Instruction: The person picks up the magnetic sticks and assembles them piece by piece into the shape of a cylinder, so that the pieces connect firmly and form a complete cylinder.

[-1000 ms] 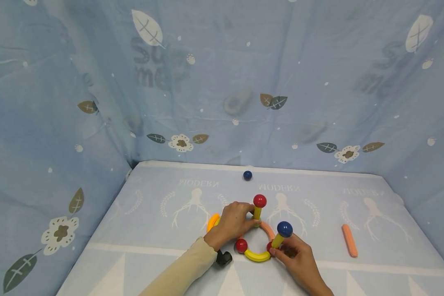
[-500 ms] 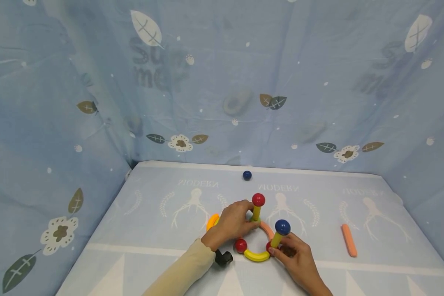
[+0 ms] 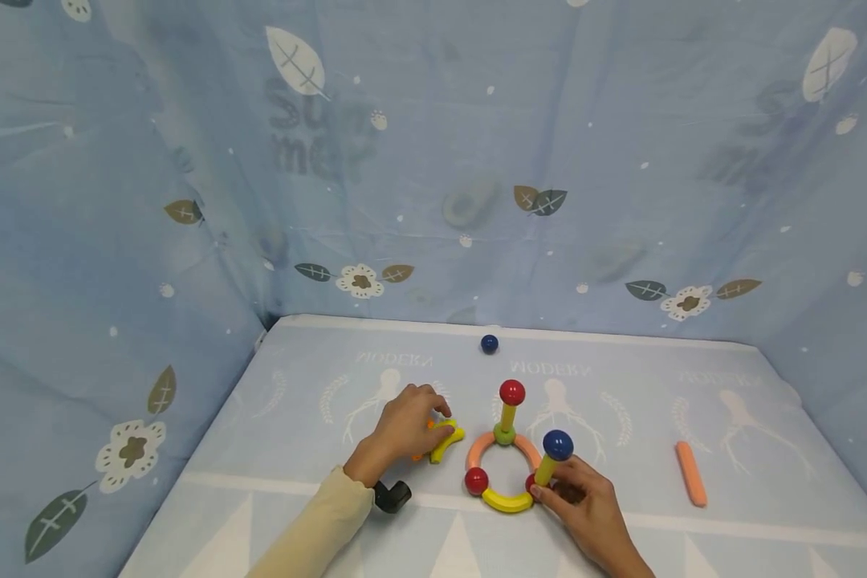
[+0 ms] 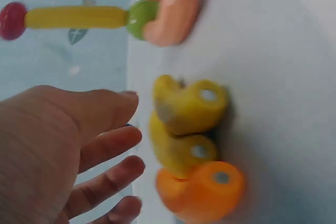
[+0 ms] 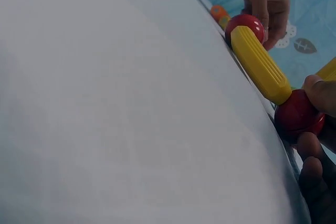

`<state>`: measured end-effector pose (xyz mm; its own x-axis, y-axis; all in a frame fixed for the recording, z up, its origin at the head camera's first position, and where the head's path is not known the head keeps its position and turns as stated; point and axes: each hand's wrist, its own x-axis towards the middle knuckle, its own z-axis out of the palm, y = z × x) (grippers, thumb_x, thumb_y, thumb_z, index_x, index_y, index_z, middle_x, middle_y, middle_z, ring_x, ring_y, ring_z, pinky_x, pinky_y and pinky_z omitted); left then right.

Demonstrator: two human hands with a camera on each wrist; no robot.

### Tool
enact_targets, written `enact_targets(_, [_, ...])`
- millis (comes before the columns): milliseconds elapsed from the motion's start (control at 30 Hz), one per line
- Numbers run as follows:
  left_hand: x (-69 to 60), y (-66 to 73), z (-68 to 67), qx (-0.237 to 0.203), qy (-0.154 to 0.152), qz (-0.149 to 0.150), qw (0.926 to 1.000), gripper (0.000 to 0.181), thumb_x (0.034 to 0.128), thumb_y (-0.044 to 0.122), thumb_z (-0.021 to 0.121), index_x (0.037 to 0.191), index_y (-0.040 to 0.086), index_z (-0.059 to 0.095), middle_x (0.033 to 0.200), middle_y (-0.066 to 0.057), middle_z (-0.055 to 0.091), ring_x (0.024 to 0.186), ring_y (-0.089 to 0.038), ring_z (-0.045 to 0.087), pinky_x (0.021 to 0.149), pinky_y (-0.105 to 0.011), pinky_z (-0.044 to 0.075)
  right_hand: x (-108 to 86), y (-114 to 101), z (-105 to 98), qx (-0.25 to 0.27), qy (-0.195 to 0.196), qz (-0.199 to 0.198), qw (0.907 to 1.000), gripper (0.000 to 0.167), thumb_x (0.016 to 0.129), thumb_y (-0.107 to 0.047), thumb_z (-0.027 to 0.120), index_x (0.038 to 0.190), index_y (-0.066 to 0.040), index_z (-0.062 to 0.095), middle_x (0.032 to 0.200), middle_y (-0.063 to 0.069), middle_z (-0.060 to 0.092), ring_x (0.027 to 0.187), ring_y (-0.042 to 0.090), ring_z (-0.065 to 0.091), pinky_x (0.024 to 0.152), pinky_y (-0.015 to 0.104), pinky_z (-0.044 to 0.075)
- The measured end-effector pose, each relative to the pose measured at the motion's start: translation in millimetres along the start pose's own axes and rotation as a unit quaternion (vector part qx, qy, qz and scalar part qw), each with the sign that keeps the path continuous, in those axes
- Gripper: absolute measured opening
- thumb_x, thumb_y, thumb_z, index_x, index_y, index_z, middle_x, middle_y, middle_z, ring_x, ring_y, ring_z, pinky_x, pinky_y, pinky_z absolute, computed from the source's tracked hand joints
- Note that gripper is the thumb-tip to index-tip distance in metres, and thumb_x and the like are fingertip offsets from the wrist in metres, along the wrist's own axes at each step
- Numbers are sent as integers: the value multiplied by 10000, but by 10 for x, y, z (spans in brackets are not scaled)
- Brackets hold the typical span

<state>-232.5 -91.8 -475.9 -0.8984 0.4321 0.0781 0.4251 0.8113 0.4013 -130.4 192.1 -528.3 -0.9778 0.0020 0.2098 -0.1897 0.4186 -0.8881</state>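
My right hand [image 3: 591,507] pinches the red ball [image 5: 298,113] at the right corner of a ring made of balls and curved sticks. From that ball a yellow stick topped by a blue ball [image 3: 558,445] rises, leaning slightly. At the ring's far side a green ball [image 3: 504,434] carries an upright yellow stick [image 4: 76,17] with a red ball [image 3: 512,392] on top. Left of the ring, my left hand [image 3: 405,424] hovers, fingers spread, beside loose yellow curved sticks [image 4: 189,106] and an orange curved piece [image 4: 202,192]; a gap shows between fingertips and pieces.
A loose blue ball [image 3: 489,344] lies near the table's back edge. Off to the right is a straight salmon stick [image 3: 691,474]. Patterned blue cloth [image 3: 433,160] hangs behind and at both sides. A black device [image 3: 392,497] sits under my left wrist.
My left hand has left the upright yellow stick at the green ball and moved left to the loose curved pieces. My right hand keeps its grip at the ring's right corner.
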Motion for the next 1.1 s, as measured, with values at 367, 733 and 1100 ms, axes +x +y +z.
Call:
enact_targets(367, [15, 67, 100, 964, 238, 490, 9939, 183, 757, 404, 832, 794, 243, 751, 893, 86, 557, 818, -133, 436, 629, -267, 393, 5, 34, -4, 111, -21, -17, 9999, 191, 766, -132, 841, 915, -205, 745, 892, -70, 614, 675, 116, 582, 571, 249, 495])
enact_targets(733, [-32, 161, 84, 1487, 286, 807, 9852, 198, 753, 374, 828, 731, 205, 726, 803, 82, 508, 772, -142, 391, 605, -262, 341, -5, 21, -7, 19, 49, -24, 10000, 206, 761, -131, 846, 902, -237, 740, 875, -75, 608, 665, 120, 561, 566, 245, 477])
enact_targets(1100, [212, 339, -331, 463, -178, 457, 9977, 143, 817, 318, 804, 862, 207, 725, 791, 116, 627, 728, -115, 462, 597, -262, 412, -6, 48, -5, 54, 64, -72, 9999, 202, 759, -130, 845, 905, -225, 743, 872, -82, 605, 658, 114, 556, 561, 242, 476])
